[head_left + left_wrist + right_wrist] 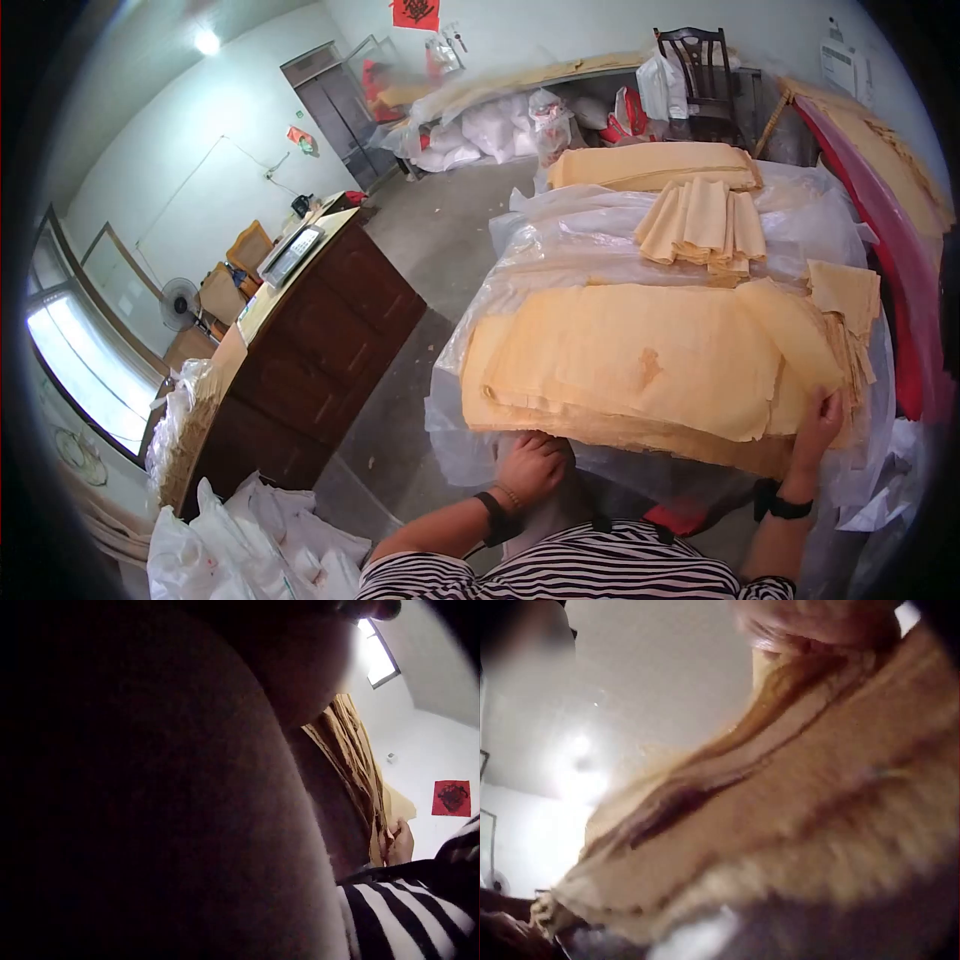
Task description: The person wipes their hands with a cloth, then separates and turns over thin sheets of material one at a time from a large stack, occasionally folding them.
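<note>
A broad stack of thin tan sheets (600, 350) with uneven edges lies before me on plastic-covered ground. My right hand (822, 420) is at its near right corner, pinching the edge of a sheet (795, 335) that curves over the stack's right end. In the right wrist view, that hand (825, 622) presses close above the layered edges. Just below the stack's front left edge, my left hand (533, 465) rests by my knee with fingers loosely bent, holding nothing visible. The left wrist view is mostly dark, with the sheet edges (349, 750) beyond.
Behind the stack sit a bunch of folded sheets (700, 225) and another flat pile (655, 167), on clear plastic film (560, 230). Smaller pieces (845, 295) lie at the right. A dark wooden desk (320, 340) stands left; white sacks (260, 540) lie at lower left.
</note>
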Demonstrator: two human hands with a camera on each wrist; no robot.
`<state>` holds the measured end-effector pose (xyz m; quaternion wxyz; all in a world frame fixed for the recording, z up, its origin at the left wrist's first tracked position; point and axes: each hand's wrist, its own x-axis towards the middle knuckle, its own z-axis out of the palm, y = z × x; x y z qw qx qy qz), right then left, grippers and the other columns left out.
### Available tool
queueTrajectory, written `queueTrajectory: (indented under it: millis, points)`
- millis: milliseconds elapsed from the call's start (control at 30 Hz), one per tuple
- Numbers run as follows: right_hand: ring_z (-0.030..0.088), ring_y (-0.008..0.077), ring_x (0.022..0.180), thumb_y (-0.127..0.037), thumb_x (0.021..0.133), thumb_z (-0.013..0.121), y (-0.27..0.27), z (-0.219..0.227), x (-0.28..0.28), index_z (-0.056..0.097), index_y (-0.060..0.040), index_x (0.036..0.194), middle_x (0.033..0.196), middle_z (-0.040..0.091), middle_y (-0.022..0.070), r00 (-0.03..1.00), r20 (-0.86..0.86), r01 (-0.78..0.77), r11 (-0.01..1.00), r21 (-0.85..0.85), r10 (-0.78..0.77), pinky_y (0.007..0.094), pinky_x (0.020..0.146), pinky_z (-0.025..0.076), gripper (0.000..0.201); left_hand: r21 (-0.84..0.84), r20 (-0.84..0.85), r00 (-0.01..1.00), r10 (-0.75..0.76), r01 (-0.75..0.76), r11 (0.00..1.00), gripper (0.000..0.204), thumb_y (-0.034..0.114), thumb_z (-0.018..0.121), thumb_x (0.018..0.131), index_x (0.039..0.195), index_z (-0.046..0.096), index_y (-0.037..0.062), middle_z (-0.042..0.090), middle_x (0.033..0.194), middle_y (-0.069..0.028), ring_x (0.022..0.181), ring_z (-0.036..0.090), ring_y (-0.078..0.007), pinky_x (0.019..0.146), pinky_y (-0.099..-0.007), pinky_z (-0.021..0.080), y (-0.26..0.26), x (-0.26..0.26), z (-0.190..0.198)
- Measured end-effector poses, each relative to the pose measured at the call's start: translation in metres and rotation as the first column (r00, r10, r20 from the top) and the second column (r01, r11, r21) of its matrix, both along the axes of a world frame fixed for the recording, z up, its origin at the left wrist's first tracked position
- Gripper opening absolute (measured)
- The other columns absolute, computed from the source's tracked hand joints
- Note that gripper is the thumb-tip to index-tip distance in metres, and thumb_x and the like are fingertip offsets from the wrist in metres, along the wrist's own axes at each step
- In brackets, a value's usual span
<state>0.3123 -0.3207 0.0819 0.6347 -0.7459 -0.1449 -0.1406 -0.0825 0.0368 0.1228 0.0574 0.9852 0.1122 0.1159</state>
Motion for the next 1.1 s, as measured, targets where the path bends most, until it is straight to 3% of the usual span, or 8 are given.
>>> queueTrajectory:
  millis: [200,500,600,933,967,1033,1067,1100]
  points:
    - [0.068,0.0219,0.095,0.003,0.091,0.068,0.017,0.027,-0.019,0.068,-0.0040,0.112,0.109,0.071,0.0083,0.943,0.331,0.076,0.979,-0.191,-0.009,0.0327,0.087,0.054,0.022,0.010,-0.001,1.000,0.014,-0.014,1.000,0.019,0.023,0.068,0.083,0.098,0.074,0.0122,0.072,0.114,-0.0024,0.119,0.061,-0.0234,0.108,-0.0418,0.041,-0.003,0.008,-0.004]
    - [0.067,0.0276,0.107,0.006,0.091,0.064,0.022,0.026,-0.025,0.067,-0.0022,0.111,0.114,0.070,0.0125,0.893,0.449,0.146,0.957,-0.250,-0.019,0.0358,0.096,0.052,0.022,-0.005,0.004,1.000,0.027,-0.027,1.000,0.019,0.023,0.068,0.083,0.097,0.074,0.0114,0.072,0.112,-0.0039,0.117,0.061,-0.0239,0.107,-0.0425,0.042,-0.004,0.008,-0.017]
    - [0.067,0.0332,0.112,0.009,0.083,0.063,0.020,0.023,-0.024,0.067,-0.0044,0.113,0.117,0.070,0.0143,0.908,0.419,0.099,0.969,-0.228,0.006,0.0402,0.100,0.051,0.033,-0.004,-0.023,0.999,0.047,-0.047,0.999,0.019,0.024,0.068,0.084,0.096,0.075,0.0112,0.073,0.111,-0.0045,0.115,0.062,-0.0239,0.106,-0.0421,0.042,-0.006,0.011,-0.017]
    - [0.066,0.0334,0.114,0.014,0.077,0.057,0.024,0.021,-0.030,0.068,-0.0040,0.112,0.118,0.070,0.0146,0.913,0.407,0.106,0.970,-0.217,-0.009,0.0416,0.100,0.052,0.042,-0.020,-0.032,0.997,0.073,-0.073,0.997,0.018,0.024,0.067,0.084,0.095,0.076,0.0121,0.074,0.105,-0.0084,0.105,0.066,-0.0258,0.099,-0.0441,0.046,-0.009,0.020,-0.012]
    - [0.067,0.0340,0.113,0.016,0.074,0.055,0.024,0.027,-0.035,0.069,-0.0041,0.112,0.117,0.070,0.0146,0.930,0.367,0.107,0.975,-0.196,-0.029,0.0426,0.099,0.053,0.045,-0.052,-0.030,0.997,0.067,-0.068,0.996,0.018,0.023,0.067,0.084,0.095,0.076,0.0119,0.073,0.104,-0.0092,0.102,0.066,-0.0271,0.097,-0.0451,0.047,-0.012,0.023,-0.010]
    - [0.068,0.0349,0.109,0.016,0.069,0.053,0.031,0.056,-0.064,0.069,-0.0046,0.110,0.113,0.071,0.0145,0.773,0.634,0.238,0.928,-0.288,-0.002,0.0444,0.096,0.054,0.048,-0.143,-0.060,0.998,0.005,-0.013,0.990,0.019,0.022,0.067,0.083,0.096,0.076,0.0115,0.073,0.101,-0.0106,0.098,0.067,-0.0297,0.094,-0.0471,0.049,-0.011,0.029,-0.004]
    - [0.069,0.0352,0.105,0.014,0.068,0.055,0.041,0.088,-0.090,0.070,-0.0054,0.108,0.109,0.072,0.0140,0.758,0.650,0.167,0.944,-0.284,0.062,0.0454,0.094,0.056,0.047,-0.344,-0.086,0.984,-0.156,0.118,0.931,0.019,0.018,0.068,0.089,0.104,0.077,0.0103,0.074,0.105,-0.0128,0.101,0.069,-0.0310,0.091,-0.0466,0.053,-0.005,0.028,-0.005]
    - [0.071,0.0347,0.101,0.011,0.069,0.059,0.046,0.098,-0.107,0.070,-0.0058,0.107,0.107,0.073,0.0135,0.764,0.633,0.114,0.941,-0.318,0.121,0.0447,0.090,0.058,0.043,-0.688,-0.214,0.969,-0.126,-0.058,0.723,0.023,0.016,0.065,0.098,0.117,0.075,0.0053,0.075,0.112,-0.0136,0.111,0.070,-0.0254,0.092,-0.0391,0.056,-0.019,0.031,0.018]
